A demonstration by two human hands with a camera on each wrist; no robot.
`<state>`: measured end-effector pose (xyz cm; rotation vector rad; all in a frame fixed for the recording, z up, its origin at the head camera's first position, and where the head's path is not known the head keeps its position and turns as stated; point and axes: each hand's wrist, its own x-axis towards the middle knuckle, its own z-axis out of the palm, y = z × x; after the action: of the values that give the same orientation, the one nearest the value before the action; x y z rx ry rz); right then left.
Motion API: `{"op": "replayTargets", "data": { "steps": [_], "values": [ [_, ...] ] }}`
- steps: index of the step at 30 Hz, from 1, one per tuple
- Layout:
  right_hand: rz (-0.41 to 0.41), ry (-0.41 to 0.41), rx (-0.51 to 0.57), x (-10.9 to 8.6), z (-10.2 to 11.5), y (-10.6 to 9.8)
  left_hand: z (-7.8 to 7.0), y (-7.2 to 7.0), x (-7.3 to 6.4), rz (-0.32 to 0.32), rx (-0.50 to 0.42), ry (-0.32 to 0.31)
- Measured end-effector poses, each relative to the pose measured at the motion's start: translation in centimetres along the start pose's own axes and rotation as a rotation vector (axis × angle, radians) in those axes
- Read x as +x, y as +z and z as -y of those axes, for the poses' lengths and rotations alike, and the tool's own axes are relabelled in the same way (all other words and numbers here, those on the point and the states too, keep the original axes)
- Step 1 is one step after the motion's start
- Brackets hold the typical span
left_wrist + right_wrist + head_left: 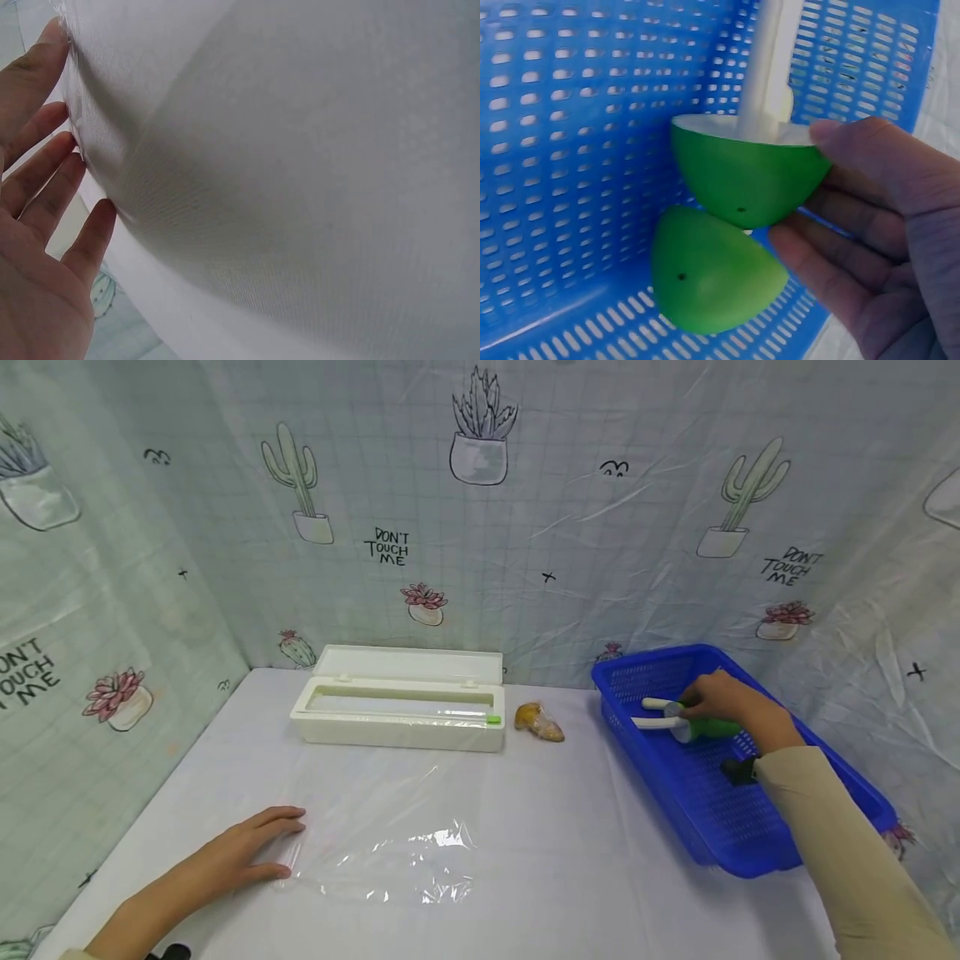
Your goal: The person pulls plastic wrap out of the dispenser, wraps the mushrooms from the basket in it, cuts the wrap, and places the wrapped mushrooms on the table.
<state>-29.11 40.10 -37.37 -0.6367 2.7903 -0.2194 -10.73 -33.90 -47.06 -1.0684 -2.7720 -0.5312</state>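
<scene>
In the head view my right hand (723,697) reaches into the blue basket (652,777). Close up in the right wrist view, its thumb and fingers grip a green dome-shaped piece (742,180) by the rim. This piece has a white flat side and a white stick (765,75) standing out of it. A second green dome (712,274) lies against it. My left hand (251,852) rests at the left edge of a sheet of clear plastic wrap (397,860) on the table, fingers spread and relaxed. That edge is slightly bunched beneath the fingertips.
The wrap runs from a white wrap dispenser (397,735) with its lid (408,664) raised and a green slider (492,720) at its right end. Just right of it sits a brownish-yellow wrapped item (538,722). A printed curtain (480,527) encloses the white table (570,843).
</scene>
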Motion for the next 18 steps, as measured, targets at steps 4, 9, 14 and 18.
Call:
{"op": "replayTargets", "data": {
  "steps": [4,9,14,18],
  "values": [
    [-0.027,-0.04,-0.042,0.0,-0.06,0.06,-0.17,-0.12,0.02,0.011,-0.005,-0.01],
    [-0.061,-0.049,-0.07,-0.42,-0.17,0.12,-0.27,-0.38,0.01,0.033,0.006,-0.029],
    [-0.084,-0.052,-0.082,-0.61,-0.19,0.13,-0.21,-0.36,-0.06,0.035,0.01,-0.036],
    [-0.139,-0.072,-0.11,-0.72,-0.17,-0.24,-0.17,-0.02,-0.26,-0.011,-0.011,0.017]
  ]
}}
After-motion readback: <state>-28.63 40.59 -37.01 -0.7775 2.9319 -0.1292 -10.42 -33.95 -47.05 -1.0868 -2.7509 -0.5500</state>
